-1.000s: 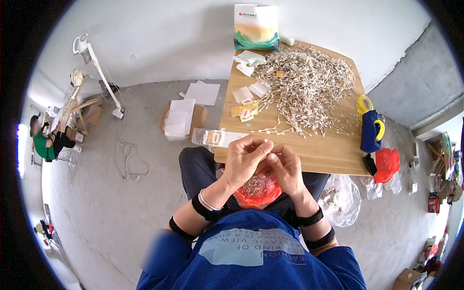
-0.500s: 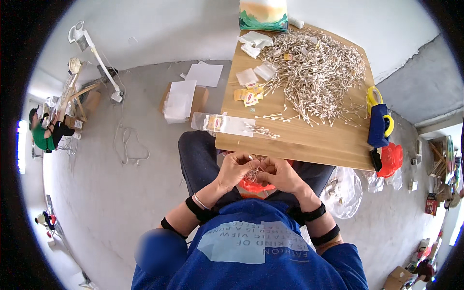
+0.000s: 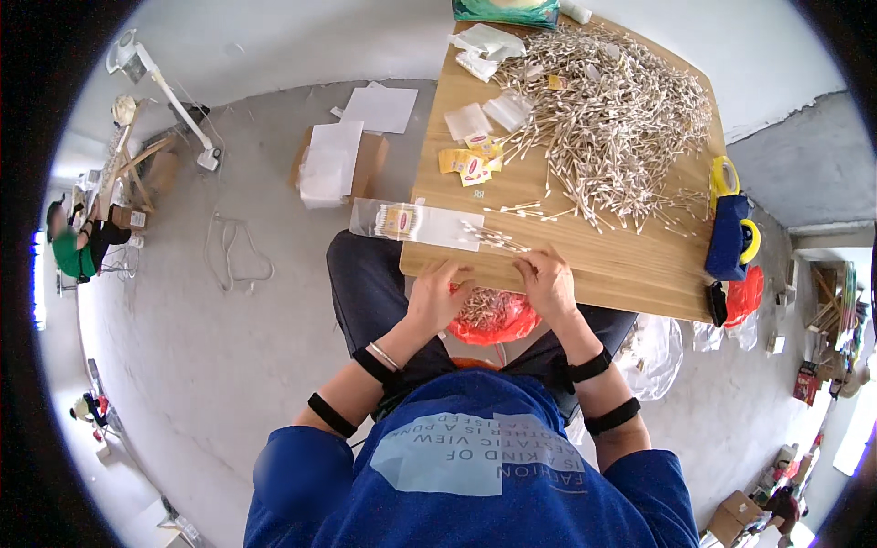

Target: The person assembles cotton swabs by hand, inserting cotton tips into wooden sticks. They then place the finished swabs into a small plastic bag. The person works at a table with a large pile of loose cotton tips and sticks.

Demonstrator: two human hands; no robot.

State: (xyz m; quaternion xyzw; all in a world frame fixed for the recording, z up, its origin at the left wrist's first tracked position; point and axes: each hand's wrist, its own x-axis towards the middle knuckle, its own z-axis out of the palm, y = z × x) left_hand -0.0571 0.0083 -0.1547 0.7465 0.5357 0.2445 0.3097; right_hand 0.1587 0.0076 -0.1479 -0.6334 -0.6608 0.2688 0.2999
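Observation:
My right hand is over the near edge of the wooden table, its thumb and fingertips closed together beside a small row of cotton swabs. Whatever is between those fingertips is too small to make out. To its left, my left hand hovers at the table edge with thumb and fingers apart. Between and below the hands, a red plastic bag on my lap holds many loose swabs. A clear sleeve with a packed bundle of swabs lies left of the row.
A large heap of swabs covers the table's far side. Yellow labels and clear bags lie left of it. A blue tape dispenser stands at the right edge. Paper sheets on a carton rest on the floor; a person in green sits far left.
My hands have parted and moved up from over the red bag: the right to the table edge by the swab row, the left slightly forward. More of the bag now shows.

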